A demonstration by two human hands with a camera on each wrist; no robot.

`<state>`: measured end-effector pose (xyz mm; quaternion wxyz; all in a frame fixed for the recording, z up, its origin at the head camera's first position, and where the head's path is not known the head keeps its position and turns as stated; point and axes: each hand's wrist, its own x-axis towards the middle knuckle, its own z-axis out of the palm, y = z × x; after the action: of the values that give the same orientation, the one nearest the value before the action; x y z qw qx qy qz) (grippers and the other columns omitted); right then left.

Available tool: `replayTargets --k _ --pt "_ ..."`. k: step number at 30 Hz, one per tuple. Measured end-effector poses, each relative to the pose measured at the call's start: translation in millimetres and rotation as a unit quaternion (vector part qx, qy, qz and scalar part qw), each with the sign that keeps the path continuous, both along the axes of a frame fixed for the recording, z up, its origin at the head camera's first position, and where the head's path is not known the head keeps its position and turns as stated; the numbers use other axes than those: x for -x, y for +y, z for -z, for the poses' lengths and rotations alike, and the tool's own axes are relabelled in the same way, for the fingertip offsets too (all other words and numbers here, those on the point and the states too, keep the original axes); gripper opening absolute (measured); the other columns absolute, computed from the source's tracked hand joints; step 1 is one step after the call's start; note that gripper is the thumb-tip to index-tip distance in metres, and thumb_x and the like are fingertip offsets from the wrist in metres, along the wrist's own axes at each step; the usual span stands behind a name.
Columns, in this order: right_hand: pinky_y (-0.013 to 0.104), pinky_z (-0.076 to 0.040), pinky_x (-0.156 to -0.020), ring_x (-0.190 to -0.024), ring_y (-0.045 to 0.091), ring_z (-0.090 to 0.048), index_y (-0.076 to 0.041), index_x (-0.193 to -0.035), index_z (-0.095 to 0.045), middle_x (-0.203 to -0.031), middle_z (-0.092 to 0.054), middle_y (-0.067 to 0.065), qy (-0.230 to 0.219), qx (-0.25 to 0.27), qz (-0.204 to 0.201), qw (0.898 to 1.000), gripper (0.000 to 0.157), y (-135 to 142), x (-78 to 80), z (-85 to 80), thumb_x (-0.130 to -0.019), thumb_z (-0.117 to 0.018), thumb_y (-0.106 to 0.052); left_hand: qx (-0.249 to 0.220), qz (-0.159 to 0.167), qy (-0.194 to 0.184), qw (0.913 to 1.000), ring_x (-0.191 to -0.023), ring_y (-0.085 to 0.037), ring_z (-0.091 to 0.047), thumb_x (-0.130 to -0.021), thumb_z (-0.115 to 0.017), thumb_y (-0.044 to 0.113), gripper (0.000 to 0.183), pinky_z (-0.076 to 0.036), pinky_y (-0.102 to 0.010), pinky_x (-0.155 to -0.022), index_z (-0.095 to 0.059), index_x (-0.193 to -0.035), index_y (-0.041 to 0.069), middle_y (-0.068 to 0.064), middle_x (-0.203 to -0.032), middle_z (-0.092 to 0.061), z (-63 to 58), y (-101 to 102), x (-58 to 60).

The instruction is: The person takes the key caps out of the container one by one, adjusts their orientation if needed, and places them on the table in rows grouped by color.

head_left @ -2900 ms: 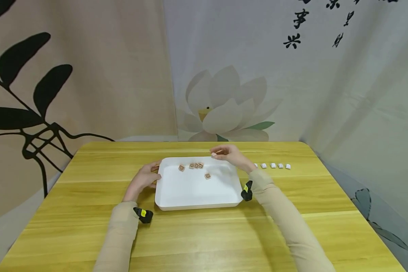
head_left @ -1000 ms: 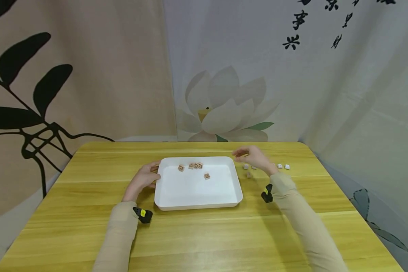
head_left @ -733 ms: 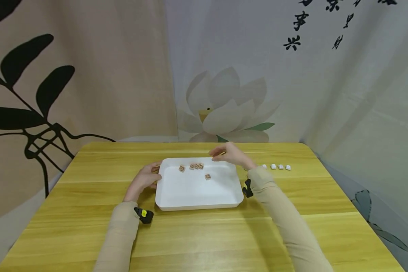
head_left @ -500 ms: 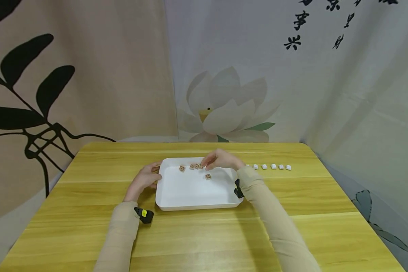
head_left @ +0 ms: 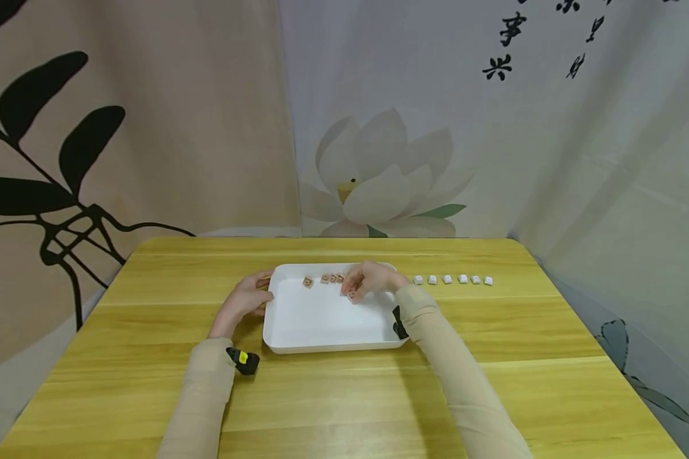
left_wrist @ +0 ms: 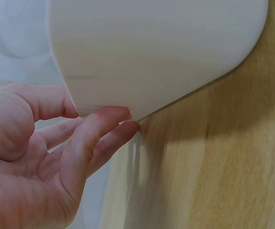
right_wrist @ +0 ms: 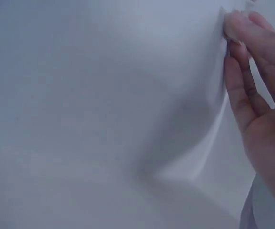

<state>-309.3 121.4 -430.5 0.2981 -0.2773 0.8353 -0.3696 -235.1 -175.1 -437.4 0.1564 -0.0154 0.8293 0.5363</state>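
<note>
Tile pinched by right hand, tray gripped by left hand, wooden table, lotus-print curtain

Tray: plain white. Tiles: tan with darker brown square-shaped marks. Blocks: white. Table: yellow, lengthwise wood grain in lighter and deeper streaks; browner in left wrist view. Sleeves: plain beige. Wrist cameras: black, left one with bright yellow patch. Left curtain: beige, printed with black leaves and stems. Back curtain: pale grey, with whitish flower print, yellow centre, green leaves, black characters.
</note>
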Motion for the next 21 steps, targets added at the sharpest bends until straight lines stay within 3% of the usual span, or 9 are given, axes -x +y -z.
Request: replayTargets --k 5,14,21 --pt "0.019 -0.049 -0.073 -0.080 0.007 -0.057 0.004 -0.104 -0.069 -0.099 -0.069 0.012 0.006 0.004 -0.003 1.000 0.026 -1 -0.6 -1.4 -0.078 -0.070 0.005 0.002 0.000 0.000 1.0000 -0.107 -0.030 -0.059 -0.088 -0.048 0.000 0.069 -0.057 -0.031 -0.069 -0.019 -0.151 0.003 -0.028 -0.150 -0.030 -0.2 0 0.3" --pt "0.028 -0.050 -0.091 -0.106 0.022 -0.061 0.002 -0.113 -0.066 -0.115 -0.067 0.015 0.051 -0.011 -0.014 0.999 0.027 3 3.5 -11.0 -0.086 -0.064 -0.001 0.003 -0.002 0.002 1.0000 -0.107 -0.031 -0.059 -0.088 -0.048 -0.001 0.069 -0.057 -0.031 -0.067 -0.020 -0.151 0.002 -0.029 -0.149 -0.031 -2.2 1 -1.4" --pt "0.034 -0.051 -0.095 -0.114 0.029 -0.058 0.004 -0.119 -0.063 -0.125 -0.062 0.018 0.048 0.011 0.015 0.999 0.031 18 3.4 -21.3 -0.089 -0.061 -0.004 0.000 -0.002 0.001 1.0000 -0.104 -0.029 -0.060 -0.088 -0.048 -0.001 0.069 -0.056 -0.030 -0.066 -0.019 -0.151 0.002 -0.029 -0.149 -0.031 -0.9 1 -0.6"
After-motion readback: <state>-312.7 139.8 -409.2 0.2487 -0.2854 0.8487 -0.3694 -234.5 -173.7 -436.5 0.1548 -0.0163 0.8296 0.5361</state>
